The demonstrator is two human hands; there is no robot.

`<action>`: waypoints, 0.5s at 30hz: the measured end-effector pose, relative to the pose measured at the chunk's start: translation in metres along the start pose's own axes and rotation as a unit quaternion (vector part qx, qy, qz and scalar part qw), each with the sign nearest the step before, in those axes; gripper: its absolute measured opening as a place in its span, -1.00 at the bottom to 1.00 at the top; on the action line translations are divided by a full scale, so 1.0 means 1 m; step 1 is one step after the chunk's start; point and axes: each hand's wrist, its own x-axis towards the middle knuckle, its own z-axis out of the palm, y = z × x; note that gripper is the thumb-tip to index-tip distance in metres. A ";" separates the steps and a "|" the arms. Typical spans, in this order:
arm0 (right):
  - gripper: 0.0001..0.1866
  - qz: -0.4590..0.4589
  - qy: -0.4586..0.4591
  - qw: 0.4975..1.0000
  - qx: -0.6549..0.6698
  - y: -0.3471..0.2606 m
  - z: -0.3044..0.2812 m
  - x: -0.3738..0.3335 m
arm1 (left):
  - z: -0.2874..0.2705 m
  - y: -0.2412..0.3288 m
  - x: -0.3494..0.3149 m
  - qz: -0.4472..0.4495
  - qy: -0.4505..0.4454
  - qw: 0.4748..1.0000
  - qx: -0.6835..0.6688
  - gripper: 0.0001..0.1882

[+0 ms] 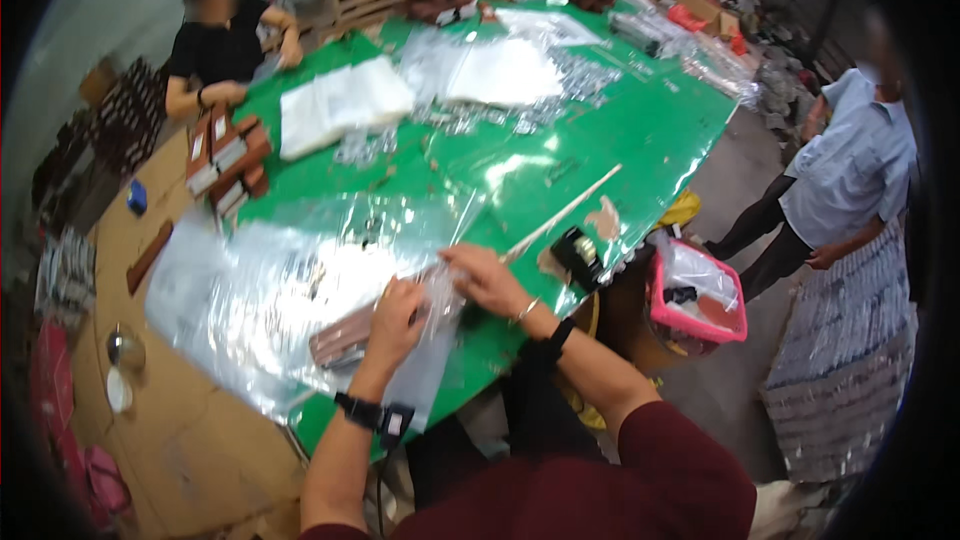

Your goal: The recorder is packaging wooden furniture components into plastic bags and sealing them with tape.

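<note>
A reddish-brown, long block-like piece (342, 340) lies at the near edge of the green table, partly covered by clear plastic. My left hand (398, 322) is closed over its right part, fingers curled on the clear plastic bag (440, 305). Just to the right, my right hand (485, 278) has bent fingers gripping the bag's end. Beneath and beyond both hands spreads a pile of flat clear plastic bags (270, 270), shining with glare. My palms hide part of the brown piece.
Brown pieces are stacked (228, 155) at the table's left edge. More plastic bags (345, 105) lie farther back. A black tape dispenser (577, 255) and a thin stick (565, 212) are at right, near a pink basket (700, 325). Two people sit across the table; another person (845, 160) stands right.
</note>
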 end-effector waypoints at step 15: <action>-0.80 -0.068 0.118 0.991 0.002 -0.052 -0.032 -0.015 | -0.078 0.123 -0.029 -0.059 0.034 0.998 -0.005 -0.56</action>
